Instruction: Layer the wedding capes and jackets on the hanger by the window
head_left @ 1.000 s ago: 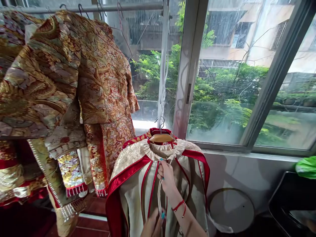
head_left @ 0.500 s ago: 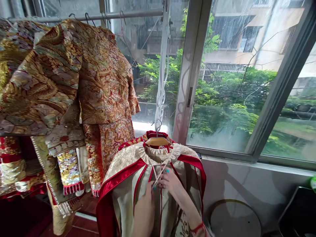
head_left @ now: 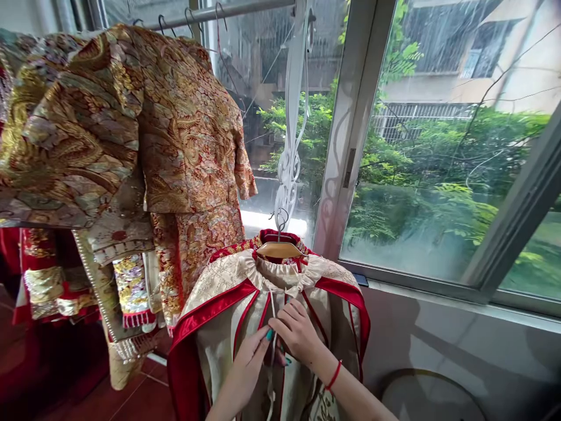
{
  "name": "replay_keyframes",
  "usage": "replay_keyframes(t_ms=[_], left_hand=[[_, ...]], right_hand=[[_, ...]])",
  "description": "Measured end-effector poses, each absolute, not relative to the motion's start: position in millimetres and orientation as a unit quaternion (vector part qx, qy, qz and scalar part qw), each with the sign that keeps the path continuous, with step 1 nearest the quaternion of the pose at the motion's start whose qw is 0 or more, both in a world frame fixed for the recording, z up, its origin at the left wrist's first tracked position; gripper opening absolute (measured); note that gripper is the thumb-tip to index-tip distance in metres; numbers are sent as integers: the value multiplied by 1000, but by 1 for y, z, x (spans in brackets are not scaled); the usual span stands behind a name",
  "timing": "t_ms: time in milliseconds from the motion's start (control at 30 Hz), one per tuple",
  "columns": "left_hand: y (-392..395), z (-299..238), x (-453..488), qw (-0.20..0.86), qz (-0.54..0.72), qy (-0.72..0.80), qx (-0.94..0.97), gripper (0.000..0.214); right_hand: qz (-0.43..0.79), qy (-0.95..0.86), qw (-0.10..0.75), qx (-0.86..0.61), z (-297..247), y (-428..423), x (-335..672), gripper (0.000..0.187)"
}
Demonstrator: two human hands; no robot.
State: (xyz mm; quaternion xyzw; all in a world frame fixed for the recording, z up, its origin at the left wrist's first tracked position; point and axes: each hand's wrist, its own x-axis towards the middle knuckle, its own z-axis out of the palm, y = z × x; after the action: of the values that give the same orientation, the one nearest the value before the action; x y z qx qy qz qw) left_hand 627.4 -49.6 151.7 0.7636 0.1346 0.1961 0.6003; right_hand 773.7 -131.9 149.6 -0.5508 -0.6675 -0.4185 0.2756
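A cream garment with red trim (head_left: 223, 304) hangs on a wooden hanger (head_left: 279, 249) in front of the window. A thin white drawstring (head_left: 272, 301) runs down from its gathered collar. My left hand (head_left: 249, 354) and my right hand (head_left: 298, 330) meet at the chest of the garment, both pinched on the drawstring. Teal nails show on both hands, and a red string bracelet sits on my right wrist.
Gold and red embroidered garments (head_left: 131, 134) hang from a rail (head_left: 228, 9) at the left. A white cord chain (head_left: 291, 128) hangs from above down to the hanger hook. The window frame (head_left: 350, 134) and sill stand behind. A round metal lid (head_left: 432, 397) leans low on the wall.
My hands have come closer together on the drawstring below the collar. The view has tilted and shifted slightly right.
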Motion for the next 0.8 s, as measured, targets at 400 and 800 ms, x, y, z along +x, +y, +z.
replay_keyframes(t_ms=[400, 800], left_hand=[[-6, 191, 614, 470, 181, 83, 860, 39], [29, 158, 593, 465, 182, 101, 861, 42]], right_hand=[[-315, -691, 289, -583, 168, -141, 771, 32], [-238, -733, 235, -592, 219, -169, 776, 31]])
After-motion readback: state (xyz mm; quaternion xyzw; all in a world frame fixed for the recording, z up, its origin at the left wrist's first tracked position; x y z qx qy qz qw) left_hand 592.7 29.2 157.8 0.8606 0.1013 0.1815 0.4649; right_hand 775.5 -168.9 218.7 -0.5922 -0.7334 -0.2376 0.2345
